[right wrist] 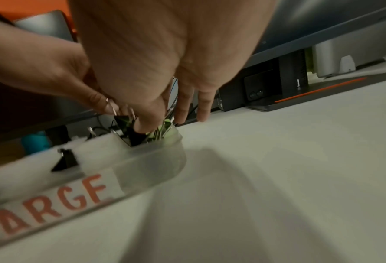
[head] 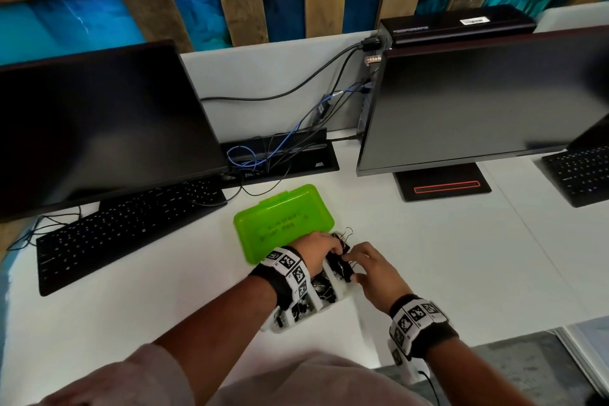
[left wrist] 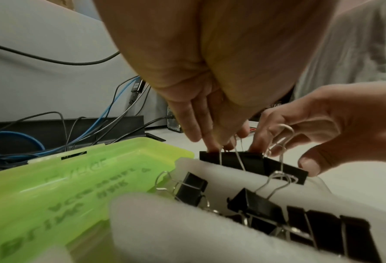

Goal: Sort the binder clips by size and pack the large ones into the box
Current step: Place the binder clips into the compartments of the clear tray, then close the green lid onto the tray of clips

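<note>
A white divided tray (head: 344,290) marked "ARGE" in red (right wrist: 147,160) holds black binder clips and lies under my left wrist. A green plastic box (head: 283,217) lies just beyond it, touching its far end (left wrist: 63,186). Both hands meet over the tray's far compartment. My left hand (head: 333,249) pinches the wire handle of a large black clip (left wrist: 250,163) from above. My right hand (head: 357,265) grips the same cluster of large clips (right wrist: 133,137), fingers curled at a wire loop. Other clips (left wrist: 255,204) lie loose in the nearer compartments.
A black keyboard (head: 125,227) lies to the left, beneath a dark monitor (head: 99,122). A second monitor (head: 478,102) and its stand (head: 445,186) are at the back right. A cable well with blue and black cables (head: 280,155) sits behind the green box.
</note>
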Tool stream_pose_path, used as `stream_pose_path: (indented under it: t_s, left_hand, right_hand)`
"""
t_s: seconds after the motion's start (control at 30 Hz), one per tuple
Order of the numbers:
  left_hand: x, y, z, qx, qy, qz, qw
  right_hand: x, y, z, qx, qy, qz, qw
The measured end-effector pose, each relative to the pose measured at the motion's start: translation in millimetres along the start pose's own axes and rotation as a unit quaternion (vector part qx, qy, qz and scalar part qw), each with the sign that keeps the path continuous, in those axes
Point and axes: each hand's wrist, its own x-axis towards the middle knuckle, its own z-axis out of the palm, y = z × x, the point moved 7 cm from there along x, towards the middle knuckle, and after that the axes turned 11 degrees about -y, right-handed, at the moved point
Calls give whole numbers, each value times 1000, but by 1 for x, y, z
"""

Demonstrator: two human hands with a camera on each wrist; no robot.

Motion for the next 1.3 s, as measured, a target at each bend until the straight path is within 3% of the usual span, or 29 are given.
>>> stream_pose_path:
  t_s: [0.2,0.37,0.47,0.53,0.67,0.8,0.93,1.03,1.13,1.23,1.3]
  left_hand:
    - [3,7,9,88,-32,16,995]
    - [6,13,19,133,-65,24,989]
    - [6,13,18,100,-57,35,993]
    - [4,8,18,77,-53,29,995]
    - [3,4,21,69,-45,23,996]
    - [8,3,18,27,-19,32,999]
    - [10,-3,17,-29,-17,38,999]
    - [-1,-9,-2,-78,50,27,995]
    - [-24,-37,-41,-62,224,-18,972]
    - [-52,-102,-60,-83,357,-173,914]
    - [-68,-147,-49,-165,372,-301,862]
  right_hand:
    - [-13,7,7,-90,-27,6,996]
    - [-14,6,12,-50,-17,-1,999]
    - [-15,13,1,20,25,-1,999]
    - [-12,14,-2,35,17,-10,999]
    - [0,14,5,-33,-19,1,999]
    - [5,2,9,-190,-25,12,981]
    - [5,-6,11,-220,-24,-5,975]
    - [4,-1,10,-178,-47,-29,983]
    - [-2,14,3,-61,-39,-6,997]
    - [-8,18,-8,51,49,20,997]
    - [-9,23,-9,115,89,71,987]
